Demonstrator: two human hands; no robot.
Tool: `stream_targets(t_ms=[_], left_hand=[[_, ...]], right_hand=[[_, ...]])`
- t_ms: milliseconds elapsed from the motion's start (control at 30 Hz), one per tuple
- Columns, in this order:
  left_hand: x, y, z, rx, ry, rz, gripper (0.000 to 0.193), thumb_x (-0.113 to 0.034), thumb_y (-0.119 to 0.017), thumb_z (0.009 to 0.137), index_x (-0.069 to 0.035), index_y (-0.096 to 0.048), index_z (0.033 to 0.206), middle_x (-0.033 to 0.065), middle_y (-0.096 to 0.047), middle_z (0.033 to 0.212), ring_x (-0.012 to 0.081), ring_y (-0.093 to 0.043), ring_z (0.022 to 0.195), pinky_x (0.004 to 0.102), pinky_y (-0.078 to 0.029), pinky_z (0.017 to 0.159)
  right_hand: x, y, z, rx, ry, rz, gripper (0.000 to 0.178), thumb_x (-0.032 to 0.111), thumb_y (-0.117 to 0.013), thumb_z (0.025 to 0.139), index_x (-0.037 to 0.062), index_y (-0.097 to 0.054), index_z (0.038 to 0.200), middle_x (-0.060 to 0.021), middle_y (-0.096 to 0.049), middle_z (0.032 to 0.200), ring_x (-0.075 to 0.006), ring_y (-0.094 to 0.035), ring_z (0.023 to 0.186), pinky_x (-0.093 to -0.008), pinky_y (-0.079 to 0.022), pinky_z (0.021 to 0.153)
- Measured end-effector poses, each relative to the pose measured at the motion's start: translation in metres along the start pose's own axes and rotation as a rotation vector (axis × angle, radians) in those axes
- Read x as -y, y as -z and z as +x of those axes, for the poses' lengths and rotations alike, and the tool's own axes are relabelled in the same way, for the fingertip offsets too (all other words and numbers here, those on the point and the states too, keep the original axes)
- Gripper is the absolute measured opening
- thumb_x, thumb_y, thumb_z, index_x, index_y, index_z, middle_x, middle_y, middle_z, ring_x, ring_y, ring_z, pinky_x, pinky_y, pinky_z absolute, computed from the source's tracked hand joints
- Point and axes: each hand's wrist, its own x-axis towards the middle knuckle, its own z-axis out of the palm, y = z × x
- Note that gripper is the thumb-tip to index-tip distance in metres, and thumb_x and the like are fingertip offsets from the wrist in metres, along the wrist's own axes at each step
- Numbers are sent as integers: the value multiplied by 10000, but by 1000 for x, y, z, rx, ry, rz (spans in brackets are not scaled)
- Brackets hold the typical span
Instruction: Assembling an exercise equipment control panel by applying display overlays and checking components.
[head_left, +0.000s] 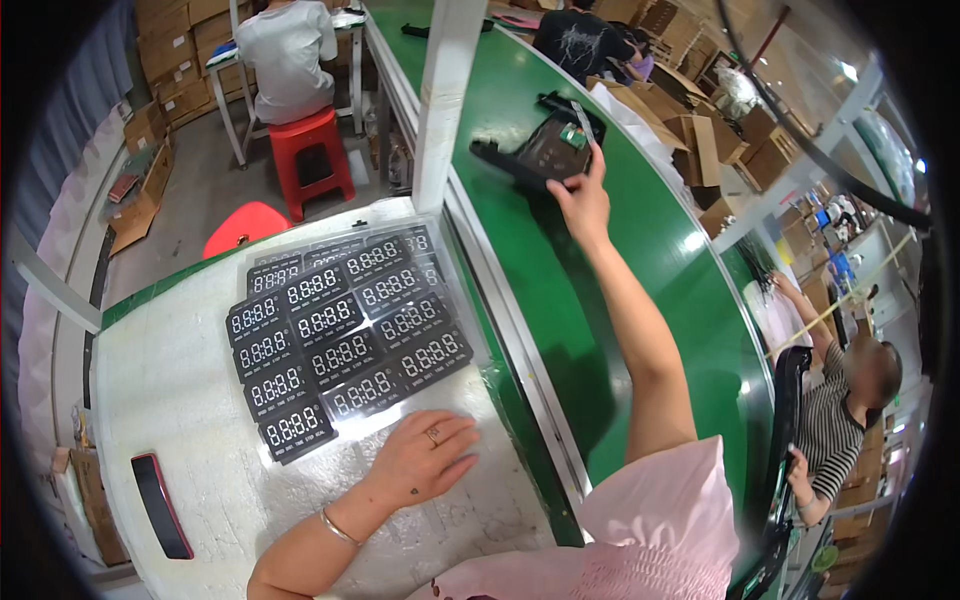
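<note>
My right hand [586, 208] reaches far out over the green belt, its thumb and fingers gripping the near edge of a black plastic housing [545, 150]. Inside the housing's far end sits a small green circuit board [573, 136]. On the white-covered table, my left hand [425, 455] rests palm down with its fingers stretched out and holds nothing. Just beyond it lie several black display overlay stickers [340, 355] in overlapping rows, printed with white digit segments. The left fingertips are close to the nearest row, apart from it.
A dark phone-like slab with a red edge [162, 506] lies at the table's left. A white post [447, 100] rises between table and belt. Red stools [305, 150] stand beyond. A striped-shirted co-worker [835, 420] is at the belt's right side, near a long black part [788, 440].
</note>
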Motion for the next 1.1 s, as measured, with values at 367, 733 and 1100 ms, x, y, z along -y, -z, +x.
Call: stream_targets(t_ms=[367,733,1100], left_hand=[[-116,20,56,-425,-372,493,372,-188,-753,607,-133,-647,960,6,-582,898,235,-559,826,431,-452,852],[-130,154,-266,-1266,498,-930,395,-204,-572,925,20,-513,1245,129,-579,1230,228,-565,1125,356,-429,999],[-133,101,-284,-569,1041,942,432,-284,-536,938,19,-541,1245,232,-542,1254,371,-497,1179,406,-344,1041]], right_hand=[[168,224,-265,283,92,491,997,-1,-733,766,44,-26,1468,-101,-666,847,-92,-587,640,-211,-475,576],[135,203,-212,49,-99,733,764,86,-590,906,78,-80,1475,-178,-514,1271,-217,-548,1078,-339,-430,952],[165,101,-294,608,-220,875,794,84,-579,921,58,-12,1475,-162,-635,1097,-161,-562,1080,-307,-383,1014]])
